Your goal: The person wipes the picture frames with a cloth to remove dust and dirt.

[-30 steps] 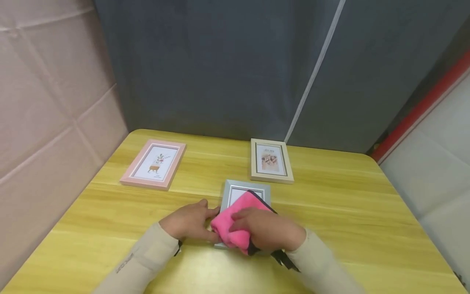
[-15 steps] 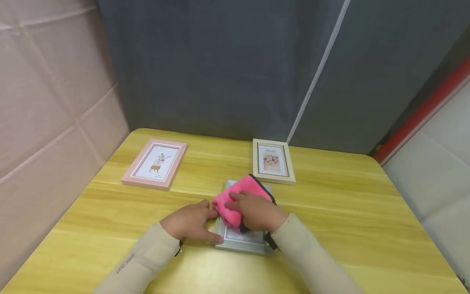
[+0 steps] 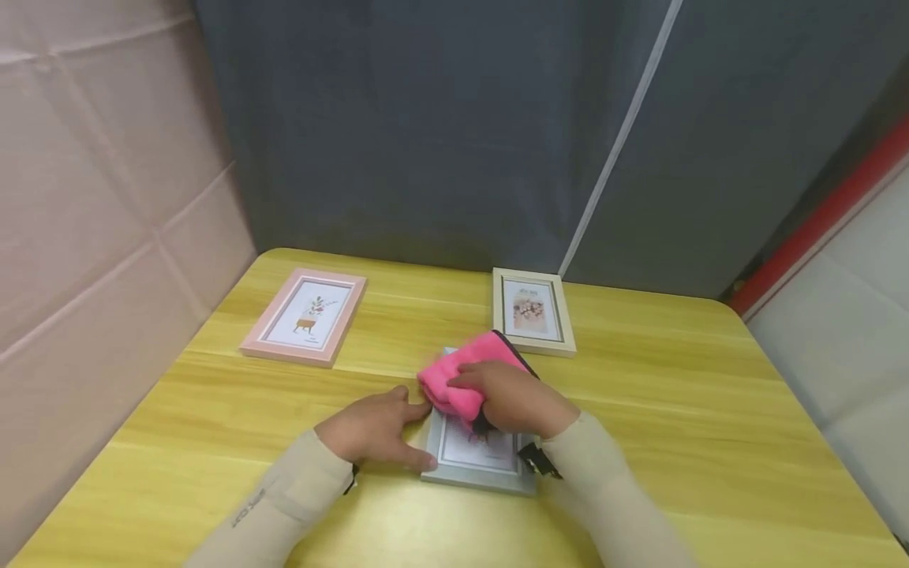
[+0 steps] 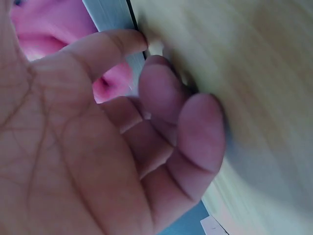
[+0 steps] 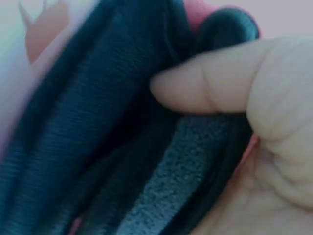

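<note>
A silver-grey picture frame [image 3: 483, 478] lies flat on the table, its upper part covered by a folded pink cloth [image 3: 449, 383] with dark edging. My right hand [image 3: 521, 398] grips this cloth and presses it on the frame. In the right wrist view the thumb lies over the cloth's dark grey folds [image 5: 161, 181]. My left hand [image 3: 371, 432] rests at the frame's left side, the thumb [image 3: 424, 461] touching near its lower left corner. The left wrist view shows the other fingers [image 4: 203, 132] loosely bent against the table, beside the frame's edge.
A pink picture frame [image 3: 259, 347] lies at the back left of the yellow wood-grain table [image 3: 710, 426]. A cream picture frame [image 3: 568, 339] lies behind the cloth, close to it. A dark grey panel [image 3: 426, 134] rises along the table's back edge.
My right hand has moved the cloth from the lower part of the grey frame up towards its far end, uncovering the lower part. The left hand has stayed at the frame's left side.
</note>
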Motion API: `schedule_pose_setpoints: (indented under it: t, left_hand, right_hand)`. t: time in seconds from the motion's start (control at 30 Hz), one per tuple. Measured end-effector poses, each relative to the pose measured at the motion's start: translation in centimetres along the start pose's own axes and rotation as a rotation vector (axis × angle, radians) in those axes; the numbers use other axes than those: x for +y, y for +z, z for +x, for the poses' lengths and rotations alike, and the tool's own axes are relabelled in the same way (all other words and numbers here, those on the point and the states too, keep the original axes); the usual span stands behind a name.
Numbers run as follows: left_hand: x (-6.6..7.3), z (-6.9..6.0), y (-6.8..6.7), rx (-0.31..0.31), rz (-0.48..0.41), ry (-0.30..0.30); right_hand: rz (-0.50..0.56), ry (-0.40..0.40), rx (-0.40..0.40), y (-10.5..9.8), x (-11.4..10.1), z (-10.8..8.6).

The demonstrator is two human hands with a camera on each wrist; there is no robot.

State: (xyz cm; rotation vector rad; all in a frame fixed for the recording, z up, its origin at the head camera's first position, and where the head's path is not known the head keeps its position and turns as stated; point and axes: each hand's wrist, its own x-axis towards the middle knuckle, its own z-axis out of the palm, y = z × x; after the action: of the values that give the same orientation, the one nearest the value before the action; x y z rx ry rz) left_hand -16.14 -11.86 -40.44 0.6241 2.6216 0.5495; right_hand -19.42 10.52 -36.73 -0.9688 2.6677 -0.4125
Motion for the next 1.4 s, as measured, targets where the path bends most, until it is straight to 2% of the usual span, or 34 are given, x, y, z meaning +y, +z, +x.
schedule_pose_setpoints:
  t: [0.13,0.2,0.3,0.43,0.53,0.67,0.87,0.97,1.07,1.13,1.23,1.33,1.4]
  left_hand:
    - [-0.1,0.0,0.0,0.018,-0.01,0.026]
    - [-0.1,0.0,0.0,0.02,-0.023,0.03]
    - [-0.1,-0.1,0.0,0.02,-0.042,0.034]
    - [0.0,-0.2,-0.1,0.026,-0.066,0.047]
    - [-0.1,-0.2,-0.1,0.023,-0.065,0.052]
    - [0.0,-0.1,-0.1,0.001,-0.011,0.029]
    - [0.0,-0.1,-0.1,-0.019,0.047,0.002]
    - [0.1,0.0,-0.2,-0.019,0.057,-0.001]
    - [0.3,0.0,-0.2,-0.017,0.055,-0.004]
    - [0.3,0.1,-0.2,-0.011,0.045,-0.003]
    - [0.3,0.0,-0.1,0.003,0.03,0.008]
    - [0.2,0.0,0.1,0.017,0.013,0.023]
    - [0.3,0.0,0.1,0.016,0.005,0.027]
  right_hand:
    - [-0.044,-0.117,-0.051,0.2,-1.1,-2.7]
    - [-0.103,-0.173,-0.079,0.7,-1.7,-3.5]
    - [-0.193,-0.232,-0.067,1.8,-2.4,-3.8]
    - [-0.25,-0.193,-0.03,2.3,-2.9,-3.1]
    - [-0.234,-0.142,-0.028,2.1,-2.6,-2.1]
    - [-0.183,-0.055,-0.045,1.5,-2.0,-0.3]
    - [-0.271,0.109,-0.094,0.8,-1.0,2.1]
    - [-0.269,0.14,-0.087,0.6,-0.4,2.7]
    - [-0.173,0.097,-0.049,0.2,0.1,2.3]
    - [-0.067,0.027,-0.039,-0.1,0.2,1.3]
    - [0.069,-0.064,-0.069,-0.4,0.0,-0.8]
    - [0.079,-0.149,-0.115,-0.2,-0.8,-2.8]
    - [0.015,-0.179,-0.133,0.3,-1.5,-3.7]
